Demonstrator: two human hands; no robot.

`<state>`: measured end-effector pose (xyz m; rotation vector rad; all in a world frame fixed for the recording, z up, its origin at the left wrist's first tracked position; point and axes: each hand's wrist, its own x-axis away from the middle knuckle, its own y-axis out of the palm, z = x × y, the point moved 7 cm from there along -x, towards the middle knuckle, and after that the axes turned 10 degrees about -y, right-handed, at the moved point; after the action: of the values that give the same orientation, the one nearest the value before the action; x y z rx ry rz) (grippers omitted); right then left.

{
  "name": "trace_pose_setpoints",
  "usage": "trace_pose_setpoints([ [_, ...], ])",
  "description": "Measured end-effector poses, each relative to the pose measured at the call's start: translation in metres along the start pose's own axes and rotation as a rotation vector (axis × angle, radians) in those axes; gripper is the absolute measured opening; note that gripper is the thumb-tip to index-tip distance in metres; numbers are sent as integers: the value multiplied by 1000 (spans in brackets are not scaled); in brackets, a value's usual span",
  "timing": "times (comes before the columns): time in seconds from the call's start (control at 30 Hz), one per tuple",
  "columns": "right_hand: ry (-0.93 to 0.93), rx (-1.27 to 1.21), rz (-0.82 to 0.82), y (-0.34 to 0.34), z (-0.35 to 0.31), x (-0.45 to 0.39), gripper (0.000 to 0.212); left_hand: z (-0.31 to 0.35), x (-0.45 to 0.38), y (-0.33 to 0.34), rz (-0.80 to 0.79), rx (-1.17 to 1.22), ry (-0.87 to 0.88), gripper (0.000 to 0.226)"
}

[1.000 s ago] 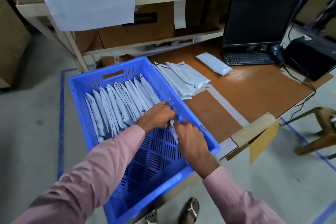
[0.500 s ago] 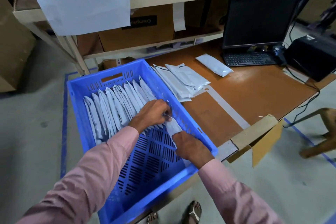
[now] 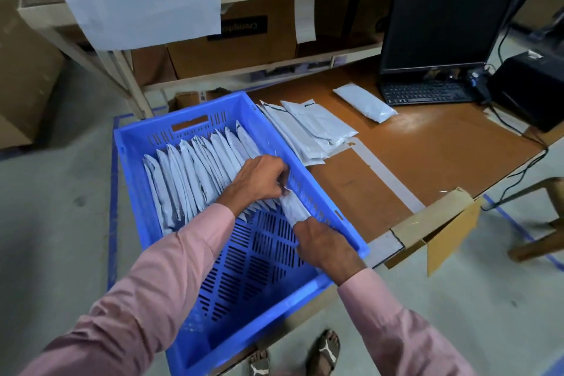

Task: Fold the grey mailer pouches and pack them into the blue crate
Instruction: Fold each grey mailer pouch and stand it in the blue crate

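Head view, both hands' fingers gripping folded pouch (image 3: 293, 207), inside blue crate (image 3: 146, 143)

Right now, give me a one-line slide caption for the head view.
Both hands tuck a folded pouch beside the row in the blue crate.

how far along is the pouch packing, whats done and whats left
Done: a row of folded pouches stands on edge across the far part of the blue crate. In hand: the left hand and right hand hold one folded pouch by the crate's right wall. Left: a flat stack of pouches and one separate pouch on the desk.
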<state>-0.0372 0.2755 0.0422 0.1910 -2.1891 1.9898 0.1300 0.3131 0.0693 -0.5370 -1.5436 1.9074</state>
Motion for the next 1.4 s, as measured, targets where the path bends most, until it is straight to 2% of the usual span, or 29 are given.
trace_pose_setpoints([
  [0.07,-6,-25,-29,3,-3,-2,23,-1,-1,2,-29,-1,-1,14],
  [0.1,13,-29,-69,9,0,-3,22,-1,-1,3,-44,-8,2,12],
  [0.17,16,-60,-97,12,2,-4,29,0,0,5,-54,-23,10,11],
  [0.4,10,-146,-73,6,0,-12,31,3,-3,1,-44,-26,99,13],
  [0.53,-6,-225,37,-5,-2,-17,27,11,2,-12,11,17,156,7],
  [0.67,-38,-264,195,-21,-3,-19,26,10,8,-21,42,95,139,3],
  [0.8,-67,-363,411,-43,-5,-14,20,7,18,-35,124,153,99,7],
  [0.9,-141,-524,595,-61,0,-1,26,6,26,-49,225,225,34,12],
  [1.03,-204,-707,818,-83,35,22,25,25,35,-63,319,300,-35,13],
  [1.27,-79,-754,883,-73,139,51,28,122,47,-54,535,259,-205,20],
  [1.4,-15,-715,833,-56,181,65,38,176,32,-36,538,254,-286,25],
])
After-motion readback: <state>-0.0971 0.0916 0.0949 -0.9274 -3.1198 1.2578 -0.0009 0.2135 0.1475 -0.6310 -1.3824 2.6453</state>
